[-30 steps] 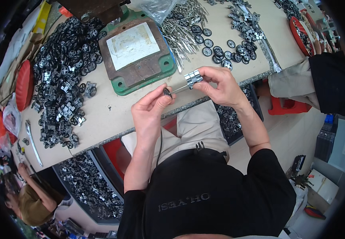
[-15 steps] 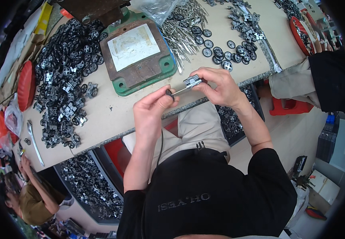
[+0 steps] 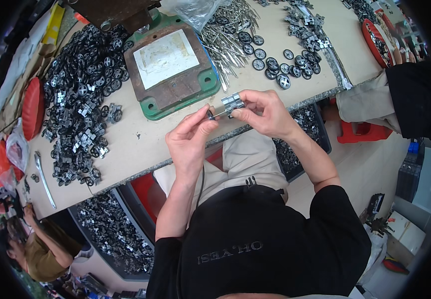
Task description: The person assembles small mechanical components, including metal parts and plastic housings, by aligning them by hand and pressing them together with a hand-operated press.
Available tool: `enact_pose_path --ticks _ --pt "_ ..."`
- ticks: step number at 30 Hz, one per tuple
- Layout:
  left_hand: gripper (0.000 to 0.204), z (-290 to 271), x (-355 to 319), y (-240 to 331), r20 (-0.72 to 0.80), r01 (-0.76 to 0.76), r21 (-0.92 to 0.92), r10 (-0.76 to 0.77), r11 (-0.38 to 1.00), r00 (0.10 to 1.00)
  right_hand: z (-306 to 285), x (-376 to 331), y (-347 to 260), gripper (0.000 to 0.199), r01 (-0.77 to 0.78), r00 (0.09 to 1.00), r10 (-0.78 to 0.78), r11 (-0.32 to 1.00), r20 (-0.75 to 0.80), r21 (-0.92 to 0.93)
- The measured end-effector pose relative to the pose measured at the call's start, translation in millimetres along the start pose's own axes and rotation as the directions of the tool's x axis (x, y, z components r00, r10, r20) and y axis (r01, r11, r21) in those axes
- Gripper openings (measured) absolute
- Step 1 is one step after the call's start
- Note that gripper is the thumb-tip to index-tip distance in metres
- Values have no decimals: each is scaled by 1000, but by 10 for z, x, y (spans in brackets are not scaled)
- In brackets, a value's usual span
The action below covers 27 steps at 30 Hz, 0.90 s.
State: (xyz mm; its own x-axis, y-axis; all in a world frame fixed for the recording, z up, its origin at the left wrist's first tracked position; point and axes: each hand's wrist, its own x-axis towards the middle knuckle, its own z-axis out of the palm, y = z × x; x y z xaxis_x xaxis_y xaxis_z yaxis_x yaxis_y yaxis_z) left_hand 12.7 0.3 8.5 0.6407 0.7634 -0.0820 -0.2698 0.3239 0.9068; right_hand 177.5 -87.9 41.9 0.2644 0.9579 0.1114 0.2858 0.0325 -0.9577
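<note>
In front of the press base, my left hand (image 3: 190, 137) pinches a small black wheel (image 3: 210, 114) between thumb and fingertips. A thin metal axle rod (image 3: 219, 115) runs from the wheel to a grey plastic-looking block (image 3: 232, 102). My right hand (image 3: 268, 114) grips that block by its right side with thumb and fingers. How far the rod reaches inside the block is hidden. Both hands are above the table's near edge, close together.
A green and brown metal press base (image 3: 170, 65) stands ahead. Heaped black wheels and assembled parts (image 3: 83, 89) lie left, metal rods (image 3: 225, 45) behind, and loose wheels (image 3: 284, 81) right. Bins of parts (image 3: 111, 229) sit below the edge. Another person (image 3: 46, 249) works at lower left.
My right hand has shifted left with the block, bringing it closer to the wheel. Less of the rod shows between them. At lower left the other person's hand has lowered slightly.
</note>
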Motion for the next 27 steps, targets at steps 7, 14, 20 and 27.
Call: enact_pose_path --ticks 7,14,20,27 --pt "30 9 15 7 26 135 -121 -133 983 991 11 14 30 14 194 980 -196 943 22 -269" --pt "31 33 -26 -8 -21 -127 70 129 989 991 116 -13 96 11 -50 999 50 992 5 116" --pt "28 -29 -7 -44 45 209 -172 -204 963 978 123 -22 62 15 136 990 -139 978 -4 -155" --pt "29 -71 49 -5 155 216 -336 -173 917 973 38 -4 -170 38 89 991 -121 919 -60 -385"
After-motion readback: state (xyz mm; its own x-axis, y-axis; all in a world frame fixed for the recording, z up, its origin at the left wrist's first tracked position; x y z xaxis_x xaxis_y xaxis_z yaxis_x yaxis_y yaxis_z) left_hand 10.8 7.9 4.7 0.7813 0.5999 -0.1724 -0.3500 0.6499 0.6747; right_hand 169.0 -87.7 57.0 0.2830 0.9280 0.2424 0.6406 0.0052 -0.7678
